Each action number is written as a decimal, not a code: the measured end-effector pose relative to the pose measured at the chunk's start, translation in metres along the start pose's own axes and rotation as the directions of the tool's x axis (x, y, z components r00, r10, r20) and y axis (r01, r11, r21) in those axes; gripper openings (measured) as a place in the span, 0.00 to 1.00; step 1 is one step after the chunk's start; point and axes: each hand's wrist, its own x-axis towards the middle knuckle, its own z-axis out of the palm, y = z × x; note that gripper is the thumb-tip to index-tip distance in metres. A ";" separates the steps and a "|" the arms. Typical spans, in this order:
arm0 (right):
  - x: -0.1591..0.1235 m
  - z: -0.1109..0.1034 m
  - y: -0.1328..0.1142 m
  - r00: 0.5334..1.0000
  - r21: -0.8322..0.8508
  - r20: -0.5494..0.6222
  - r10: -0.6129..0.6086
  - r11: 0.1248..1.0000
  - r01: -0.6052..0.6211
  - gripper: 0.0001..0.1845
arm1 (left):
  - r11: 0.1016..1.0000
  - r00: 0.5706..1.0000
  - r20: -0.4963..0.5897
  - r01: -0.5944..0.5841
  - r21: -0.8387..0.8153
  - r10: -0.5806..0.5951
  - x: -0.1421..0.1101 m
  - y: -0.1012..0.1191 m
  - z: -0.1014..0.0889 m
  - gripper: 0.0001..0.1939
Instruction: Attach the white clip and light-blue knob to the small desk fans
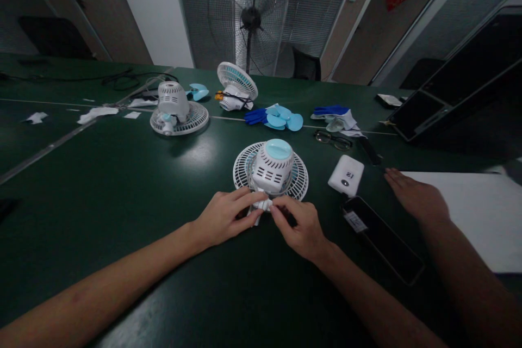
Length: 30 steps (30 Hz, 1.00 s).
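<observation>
A small white fan head (274, 166) lies grille-down on the green table, its motor housing with a light blue cap pointing up. At the housing's near side a small white neck piece (263, 205) sticks out toward me. My left hand (228, 216) pinches this piece from the left, with thumb and fingers closed around it. From the right, my right hand (300, 227) grips the same piece between thumb and forefinger. Fingertips partly cover the piece, so its details are hard to make out.
Another person's hand (420, 196) rests at the right by a white sheet (468, 201). Nearby lie a black phone (383, 239), a white power bank (346, 175) and glasses (333, 140). Farther back are blue fan blades (284, 117) and two more fan heads (173, 100).
</observation>
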 end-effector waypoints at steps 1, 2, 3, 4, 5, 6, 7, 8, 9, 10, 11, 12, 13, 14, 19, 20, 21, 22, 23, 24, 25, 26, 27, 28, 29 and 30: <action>-0.001 0.000 0.000 1.000 0.025 -0.009 0.005 1.000 -0.005 0.01 | 1.000 1.000 0.000 0.002 -0.003 -0.002 0.000 0.000 0.000 0.17; -0.001 0.000 0.000 1.000 0.052 -0.015 0.013 0.999 -0.012 0.04 | 1.000 1.000 0.001 0.004 -0.006 -0.004 0.000 0.000 0.000 0.17; -0.002 0.000 0.000 1.000 0.072 -0.015 0.017 0.997 -0.016 0.07 | 1.000 1.000 0.001 0.006 -0.009 -0.006 0.000 0.000 0.001 0.17; -0.002 0.000 0.000 1.000 0.083 -0.009 0.015 0.996 -0.014 0.10 | 1.000 1.000 0.001 0.006 -0.011 -0.006 0.000 0.000 0.001 0.17; -0.002 -0.001 0.001 1.000 0.085 -0.001 0.009 0.996 -0.009 0.13 | 1.000 1.000 0.000 0.006 -0.012 -0.006 0.000 0.000 0.001 0.17; -0.002 -0.002 0.001 1.000 0.083 0.010 0.001 0.997 -0.002 0.15 | 1.000 1.000 -0.002 0.003 -0.012 -0.003 0.000 0.000 0.000 0.17; -0.002 -0.002 0.002 1.000 0.079 0.020 -0.007 0.997 0.006 0.15 | 1.000 1.000 -0.006 0.000 -0.011 0.000 0.000 0.000 0.000 0.17; -0.001 -0.003 0.002 1.000 0.075 0.027 -0.013 0.997 0.011 0.15 | 1.000 1.000 -0.012 -0.005 -0.008 0.005 0.001 0.001 0.000 0.17; -0.001 -0.003 0.003 0.999 0.071 0.029 -0.017 0.997 0.015 0.15 | 1.000 1.000 -0.015 -0.010 -0.007 0.009 0.001 0.001 0.000 0.17; -0.001 -0.003 0.003 0.999 0.068 0.025 -0.020 0.998 0.018 0.15 | 1.000 1.000 -0.020 -0.013 -0.005 0.013 0.001 0.001 0.000 0.17; 0.000 -0.003 0.004 0.999 0.064 0.021 -0.027 0.998 0.026 0.14 | 1.000 1.000 -0.021 -0.015 -0.006 0.015 0.001 0.001 0.000 0.17; 0.000 -0.003 0.005 0.999 0.060 0.015 -0.038 0.998 0.037 0.14 | 1.000 1.000 -0.021 -0.015 -0.006 0.015 0.001 0.001 0.000 0.17; -0.001 -0.004 0.006 0.999 0.056 0.009 -0.047 0.997 0.047 0.14 | 1.000 1.000 -0.022 -0.014 -0.007 0.014 0.001 0.001 0.000 0.17; -0.001 -0.003 0.006 0.998 0.054 0.001 -0.057 0.997 0.056 0.14 | 1.000 1.000 -0.022 -0.013 -0.008 0.013 0.001 0.000 0.000 0.17; -0.003 -0.004 0.009 0.997 0.045 -0.014 -0.075 0.996 0.076 0.14 | 1.000 1.000 -0.019 -0.014 0.002 0.014 0.001 0.000 -0.001 0.18; -0.003 -0.004 0.009 0.997 0.042 -0.015 -0.079 0.996 0.079 0.14 | 1.000 1.000 -0.019 -0.016 0.003 0.016 0.001 0.000 -0.001 0.17; -0.003 -0.004 0.009 0.997 0.038 -0.017 -0.081 0.996 0.082 0.14 | 1.000 1.000 -0.018 -0.015 0.000 0.015 0.001 0.000 -0.001 0.17; -0.003 -0.004 0.008 0.996 0.035 -0.021 -0.083 0.996 0.084 0.14 | 1.000 1.000 -0.016 -0.013 -0.005 0.013 0.001 0.000 -0.001 0.17; -0.003 -0.003 0.008 0.996 0.034 -0.026 -0.083 0.996 0.084 0.14 | 1.000 1.000 -0.013 -0.009 -0.013 0.009 0.001 0.000 -0.001 0.17; -0.003 -0.003 0.008 0.996 0.037 -0.032 -0.081 0.996 0.083 0.14 | 1.000 1.000 -0.011 -0.005 -0.020 0.005 0.001 0.000 -0.001 0.18; -0.002 -0.003 0.008 0.996 0.040 -0.037 -0.079 0.996 0.081 0.14 | 1.000 1.000 -0.009 -0.001 -0.026 0.001 0.001 0.001 -0.001 0.18; -0.002 -0.003 0.008 0.996 0.044 -0.037 -0.077 0.996 0.078 0.14 | 1.000 1.000 -0.008 0.001 -0.030 -0.002 0.001 0.001 -0.001 0.18; -0.002 -0.003 0.008 0.996 0.047 -0.036 -0.077 0.996 0.078 0.14 | 1.000 1.000 -0.008 0.003 -0.030 -0.003 0.001 0.001 -0.001 0.18; -0.002 -0.002 0.008 0.996 0.048 -0.038 -0.077 0.996 0.079 0.14 | 1.000 1.000 -0.012 0.003 -0.029 -0.003 0.001 0.001 -0.002 0.18; -0.002 -0.002 0.008 0.996 0.046 -0.041 -0.079 0.996 0.081 0.13 | 1.000 1.000 -0.016 0.004 -0.027 -0.005 0.002 0.002 -0.002 0.18; -0.002 -0.003 0.008 0.996 0.043 -0.043 -0.081 0.996 0.083 0.13 | 1.000 1.000 -0.018 0.006 -0.025 -0.007 0.002 0.002 -0.002 0.18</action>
